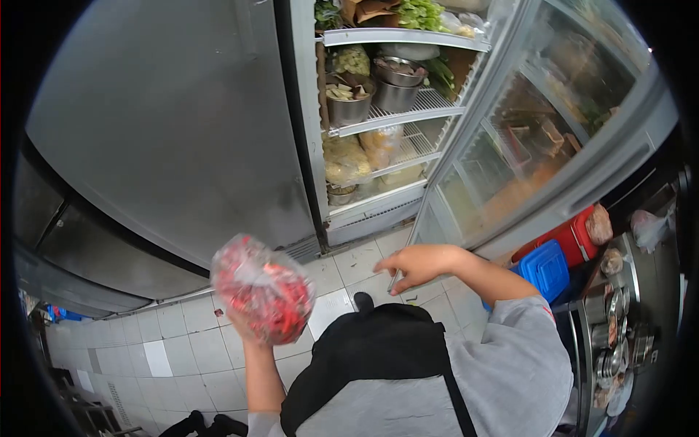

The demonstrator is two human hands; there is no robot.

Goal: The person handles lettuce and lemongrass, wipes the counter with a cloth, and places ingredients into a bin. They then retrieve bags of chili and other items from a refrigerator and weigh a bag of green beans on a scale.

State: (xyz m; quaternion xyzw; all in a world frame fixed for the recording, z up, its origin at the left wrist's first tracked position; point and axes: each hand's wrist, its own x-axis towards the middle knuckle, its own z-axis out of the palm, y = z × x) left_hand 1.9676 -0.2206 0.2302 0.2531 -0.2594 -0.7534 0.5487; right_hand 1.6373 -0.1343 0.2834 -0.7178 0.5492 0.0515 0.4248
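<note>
My left hand (245,326) grips a clear plastic bag (263,288) full of red, chili-like pieces, holding it up over the tiled floor to the left of my body. Most of the fingers are hidden behind the bag. My right hand (419,266) is empty, its thumb and fingers apart, and overlaps the lower edge of the glass fridge door (539,197) in this view. That door stands swung out to the right. Beyond my hands, the open fridge (397,120) shows its wire shelves.
Steel pots (349,108), bagged food (346,156) and leafy greens (422,14) fill the shelves. A closed steel door (167,124) is at left. Right, a blue container (545,271) and red container (564,239) stand beside a counter with steel pans (606,335). Another person's dark shoes (207,424) show below.
</note>
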